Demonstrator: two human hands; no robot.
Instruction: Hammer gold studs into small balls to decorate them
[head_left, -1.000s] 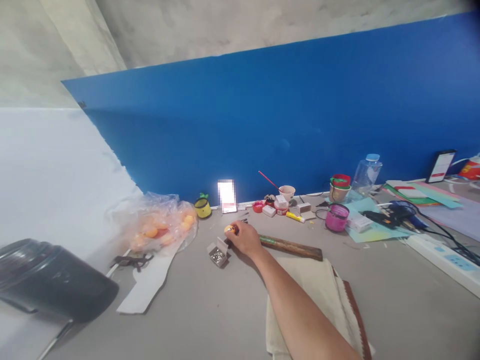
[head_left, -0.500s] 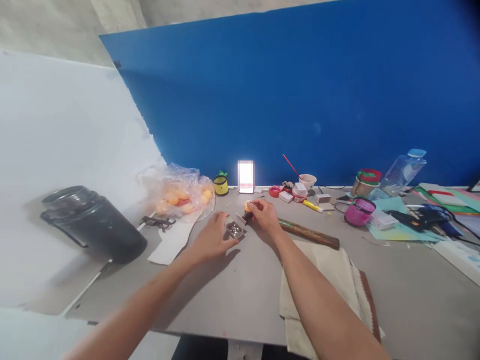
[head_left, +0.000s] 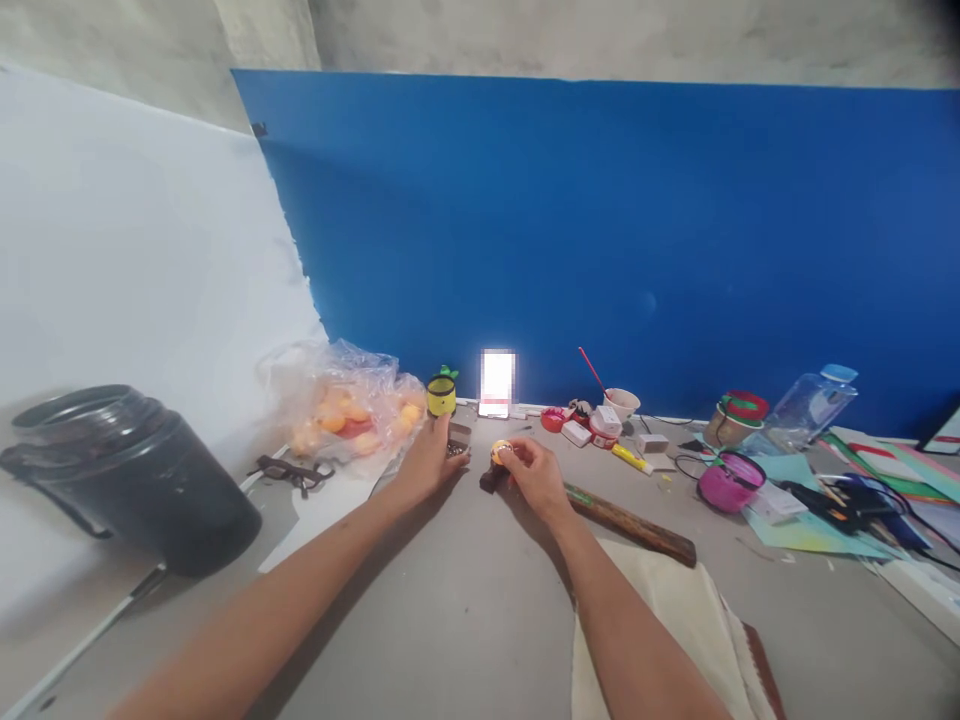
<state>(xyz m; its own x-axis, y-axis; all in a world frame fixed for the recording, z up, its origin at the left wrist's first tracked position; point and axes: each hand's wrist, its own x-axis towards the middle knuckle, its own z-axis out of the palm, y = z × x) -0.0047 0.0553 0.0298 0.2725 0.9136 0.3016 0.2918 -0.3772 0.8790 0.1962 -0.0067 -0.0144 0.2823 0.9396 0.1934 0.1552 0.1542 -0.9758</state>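
Observation:
My left hand (head_left: 431, 465) is closed round a small open box (head_left: 459, 436) with tiny shiny metal pieces in it; the fingers hide part of its side. Between the thumb and fingertips of my right hand (head_left: 536, 475) is a small round yellow-orange piece (head_left: 499, 453), too small to name. Just below that piece lies the dark head of a hammer (head_left: 491, 479). Its wooden handle (head_left: 637, 523) stretches to the right, passing behind my right wrist.
Beyond my left hand stands a yellow cup (head_left: 441, 398), near a plastic bag of orange fruit (head_left: 345, 415). A black flask (head_left: 142, 480) leans at left, with glasses (head_left: 292, 472) nearby. A folded cloth (head_left: 652, 610) lies under my right forearm. A lit phone (head_left: 497, 385) stands at the back.
My left hand has closed on the small box and shifted it left and away from the hammer head. My right hand keeps the yellow piece near the hammer head. The camera view has tilted.

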